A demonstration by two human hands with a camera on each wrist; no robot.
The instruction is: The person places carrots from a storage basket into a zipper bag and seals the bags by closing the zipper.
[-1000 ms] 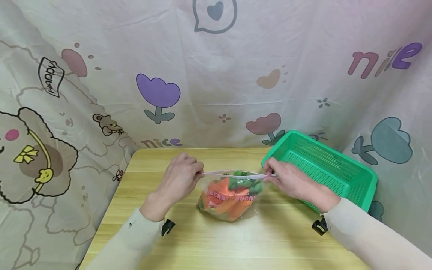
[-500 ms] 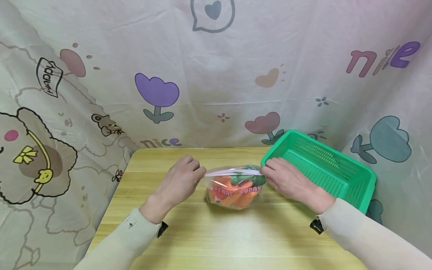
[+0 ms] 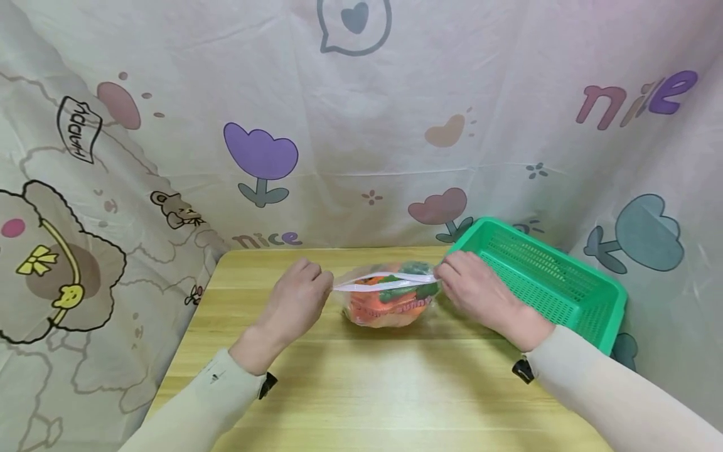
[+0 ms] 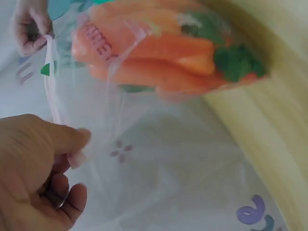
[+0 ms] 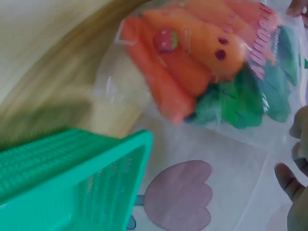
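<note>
Between my hands hangs a clear zip bag [image 3: 390, 311] with pink lettering, full of orange carrots [image 4: 168, 53] with green tops [image 5: 236, 103]. My left hand [image 3: 299, 295] pinches the left end of its white zip strip [image 3: 361, 287] between thumb and finger. The right end is gripped by my right hand [image 3: 474, 289], whose fingertips are partly hidden in the head view. The bag's mouth gapes slightly along the strip. In the right wrist view the bag's bottom appears lifted off the table.
A green perforated plastic basket [image 3: 542, 282] stands at the right of the wooden table [image 3: 361, 402], close beside my right hand. Printed cloth [image 3: 350, 125] hangs behind the table and along both sides.
Both hands have kept hold of the bag. It has moved up and away from me, its bottom tipping back, and the strip has bowed apart a little in the middle.
</note>
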